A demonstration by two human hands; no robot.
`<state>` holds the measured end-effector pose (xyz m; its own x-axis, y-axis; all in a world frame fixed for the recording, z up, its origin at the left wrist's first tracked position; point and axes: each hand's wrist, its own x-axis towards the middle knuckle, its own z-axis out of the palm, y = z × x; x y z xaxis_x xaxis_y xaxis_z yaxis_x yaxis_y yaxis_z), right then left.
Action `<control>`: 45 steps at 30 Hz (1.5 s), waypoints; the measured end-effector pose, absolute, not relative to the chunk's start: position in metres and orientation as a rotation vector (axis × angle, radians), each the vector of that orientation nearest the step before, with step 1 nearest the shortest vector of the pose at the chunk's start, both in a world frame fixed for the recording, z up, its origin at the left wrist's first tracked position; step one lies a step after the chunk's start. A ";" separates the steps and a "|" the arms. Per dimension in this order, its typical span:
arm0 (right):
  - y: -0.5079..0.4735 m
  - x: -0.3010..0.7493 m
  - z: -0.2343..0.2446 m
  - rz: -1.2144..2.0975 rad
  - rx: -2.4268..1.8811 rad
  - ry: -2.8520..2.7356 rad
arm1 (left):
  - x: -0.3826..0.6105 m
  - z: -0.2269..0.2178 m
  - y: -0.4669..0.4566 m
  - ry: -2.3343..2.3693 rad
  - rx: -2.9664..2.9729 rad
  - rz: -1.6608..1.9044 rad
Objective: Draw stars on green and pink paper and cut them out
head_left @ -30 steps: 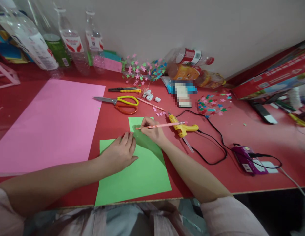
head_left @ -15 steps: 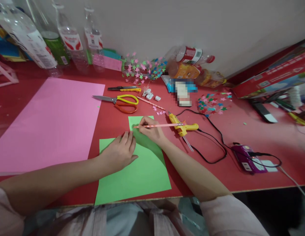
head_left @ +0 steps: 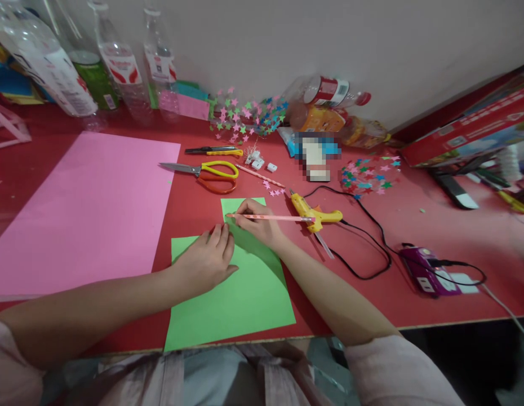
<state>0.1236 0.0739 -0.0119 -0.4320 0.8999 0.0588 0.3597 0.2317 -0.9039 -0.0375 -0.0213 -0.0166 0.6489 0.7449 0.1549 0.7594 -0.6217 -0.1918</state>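
Note:
A green sheet of paper [head_left: 245,304] with a notched upper left corner lies at the table's front edge. My right hand [head_left: 257,224] is closed round a pink patterned pencil [head_left: 279,217], its tip at the upper left part of the sheet and its far end passing over the glue gun. Flat on the paper, my left hand [head_left: 207,256] rests with fingers stretched and fingertips near the pencil tip. Scissors [head_left: 203,171] with yellow and orange handles lie beyond my hands. A yellow glue gun [head_left: 315,213] lies right of my right hand.
A large pink sheet [head_left: 97,214] covers the left side. Behind are a utility knife [head_left: 215,151], a second pencil [head_left: 260,176], star-covered clear pieces [head_left: 245,115] and several bottles [head_left: 160,62]. A black cord runs right to a purple power strip [head_left: 429,270]. A red box [head_left: 469,124] stands back right.
The pencil tip and my right hand have shifted slightly left along the green paper. My left hand stays in place on the sheet.

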 end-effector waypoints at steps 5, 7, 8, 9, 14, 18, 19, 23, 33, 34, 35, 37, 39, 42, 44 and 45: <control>0.073 0.124 -0.011 1.148 -1.136 -1.919 | -0.038 -0.017 -0.021 -1.220 -2.626 -0.084; 0.073 0.124 -0.011 1.108 -1.155 -1.928 | -0.038 -0.017 -0.021 -1.214 -2.621 -0.093; 0.073 0.124 -0.011 1.087 -1.165 -1.930 | -0.038 -0.017 -0.021 -1.213 -2.620 -0.094; 0.073 0.124 -0.011 1.069 -1.172 -1.931 | -0.038 -0.017 -0.021 -1.214 -2.622 -0.091; 0.074 0.125 -0.015 1.006 -1.170 -1.919 | -0.038 -0.017 -0.022 -1.238 -2.634 -0.077; 0.074 0.126 -0.016 0.983 -1.182 -1.897 | -0.038 -0.017 -0.022 -1.218 -2.617 -0.103; 0.073 0.126 -0.016 0.977 -1.187 -1.892 | -0.038 -0.017 -0.022 -1.213 -2.612 -0.106; 0.073 0.126 -0.014 0.964 -1.200 -1.885 | -0.038 -0.016 -0.021 -1.204 -2.600 -0.098; 0.074 0.128 -0.016 0.948 -1.202 -1.869 | -0.037 -0.015 -0.021 -1.208 -2.614 -0.092; 0.074 0.128 -0.016 0.947 -1.202 -1.870 | -0.037 -0.015 -0.021 -1.212 -2.618 -0.091; 0.074 0.128 -0.016 0.947 -1.202 -1.871 | -0.037 -0.015 -0.021 -1.218 -2.620 -0.092; 0.073 0.128 -0.015 0.951 -1.201 -1.878 | -0.037 -0.016 -0.021 -1.221 -2.622 -0.098; 0.073 0.128 -0.015 0.963 -1.188 -1.890 | -0.038 -0.016 -0.021 -1.220 -2.622 -0.105; 0.073 0.128 -0.016 0.990 -1.158 -1.911 | -0.038 -0.017 -0.022 -1.223 -2.629 -0.100; 0.073 0.128 -0.016 1.007 -1.135 -1.927 | -0.038 -0.018 -0.022 -1.230 -2.636 -0.095; 0.073 0.128 -0.017 1.013 -1.124 -1.935 | -0.038 -0.018 -0.022 -1.232 -2.640 -0.096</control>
